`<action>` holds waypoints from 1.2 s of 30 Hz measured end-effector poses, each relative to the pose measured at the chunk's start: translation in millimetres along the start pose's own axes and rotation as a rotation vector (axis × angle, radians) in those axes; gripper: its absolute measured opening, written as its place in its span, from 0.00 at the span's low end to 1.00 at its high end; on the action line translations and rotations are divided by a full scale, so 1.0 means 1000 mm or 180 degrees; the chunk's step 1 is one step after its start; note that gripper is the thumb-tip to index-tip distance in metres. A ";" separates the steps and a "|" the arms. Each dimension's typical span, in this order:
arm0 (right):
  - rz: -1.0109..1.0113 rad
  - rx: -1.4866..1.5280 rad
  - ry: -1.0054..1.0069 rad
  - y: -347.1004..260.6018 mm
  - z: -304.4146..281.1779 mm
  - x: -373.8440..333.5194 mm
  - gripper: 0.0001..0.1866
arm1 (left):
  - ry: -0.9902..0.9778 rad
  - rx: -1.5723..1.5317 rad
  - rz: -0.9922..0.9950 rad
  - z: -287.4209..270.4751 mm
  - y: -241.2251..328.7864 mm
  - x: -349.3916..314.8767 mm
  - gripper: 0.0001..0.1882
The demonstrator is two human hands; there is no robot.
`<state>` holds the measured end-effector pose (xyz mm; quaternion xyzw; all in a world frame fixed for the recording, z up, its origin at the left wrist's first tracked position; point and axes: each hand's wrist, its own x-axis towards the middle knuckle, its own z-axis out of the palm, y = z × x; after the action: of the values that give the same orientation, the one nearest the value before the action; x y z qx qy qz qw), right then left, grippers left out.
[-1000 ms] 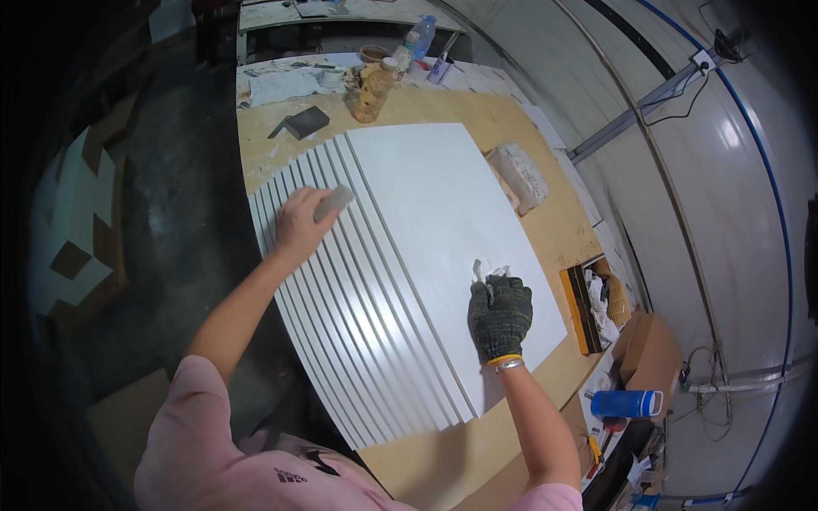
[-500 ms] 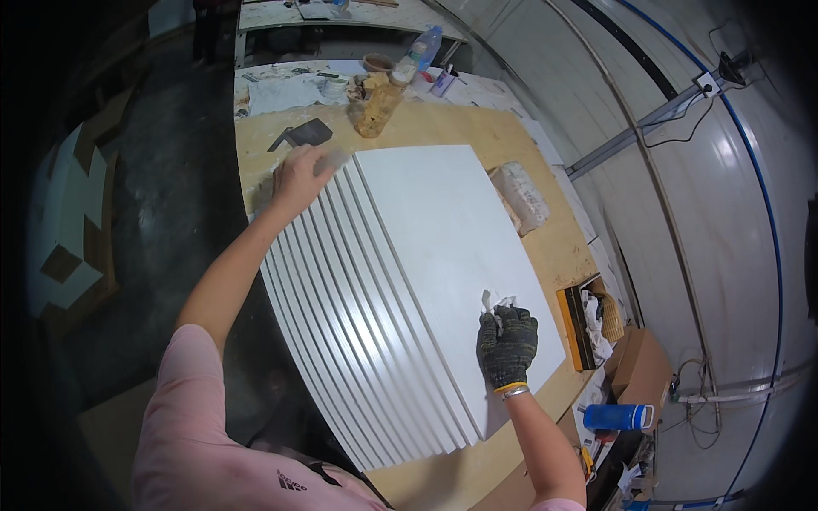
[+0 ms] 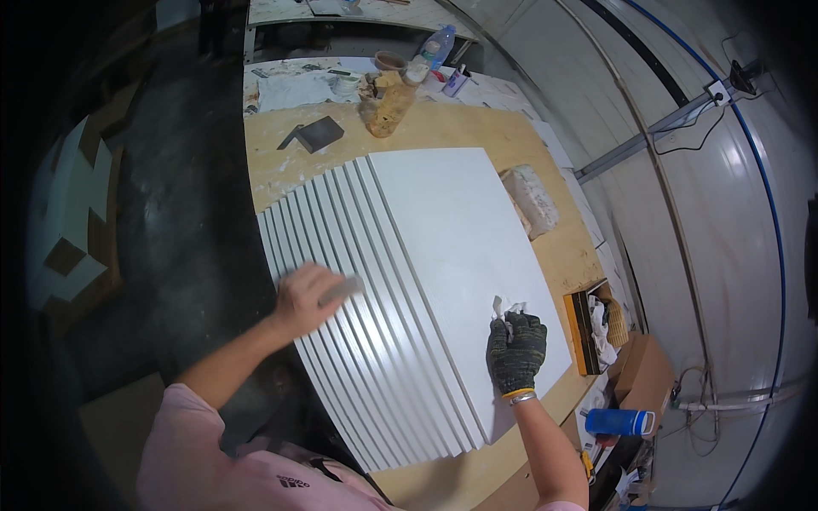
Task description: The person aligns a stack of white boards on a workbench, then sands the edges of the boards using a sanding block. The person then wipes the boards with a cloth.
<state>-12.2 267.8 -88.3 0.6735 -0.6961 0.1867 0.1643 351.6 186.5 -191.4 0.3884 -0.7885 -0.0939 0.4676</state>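
Your left hand (image 3: pixel 305 298) is bare and curled shut around a small grey sanding block (image 3: pixel 342 289), pressed flat on the ribbed part of the white panel (image 3: pixel 443 247), close to its left edge and about halfway along the grooves. Your right hand (image 3: pixel 515 351), in a dark knitted glove, rests on the smooth half of the same panel near its lower right corner, its fingers closed on a crumpled white rag (image 3: pixel 504 308). The panel lies slantwise across the plywood workbench (image 3: pixel 443 128) and fills most of it.

By the look of it you are in the middle of rubbing down the ribs, with the gloved hand steadying the sheet. The next stroke calls for keeping the block square in its groove and running along the rib, not across it, while your right hand holds the panel against sliding.

Further off, a dark flat block (image 3: pixel 318 134) lies on the bench above the panel, a brown stained jar (image 3: pixel 385 106) stands beside it, and a clear plastic bottle (image 3: pixel 436 46) lies at the far end. A blue bottle (image 3: pixel 620 422) lies to your right
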 end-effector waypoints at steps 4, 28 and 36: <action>0.0000 -0.0025 -0.0017 -0.001 0.001 0.000 0.09 | 0.0251 0.0345 -0.0980 -0.007 -0.090 0.060 0.15; 0.0304 -0.0215 -0.0271 0.001 -0.003 -0.001 0.12 | -0.0961 -0.1448 0.0326 0.045 0.254 -0.142 0.16; 0.0296 -0.0211 -0.0328 0.001 -0.007 -0.004 0.15 | -0.0361 -0.0520 -0.0191 0.044 0.235 -0.117 0.18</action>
<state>-12.8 274.5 -84.5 0.6433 -0.7400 0.1360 0.1417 223.4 418.5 -173.1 0.3665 -0.7914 -0.1937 0.4492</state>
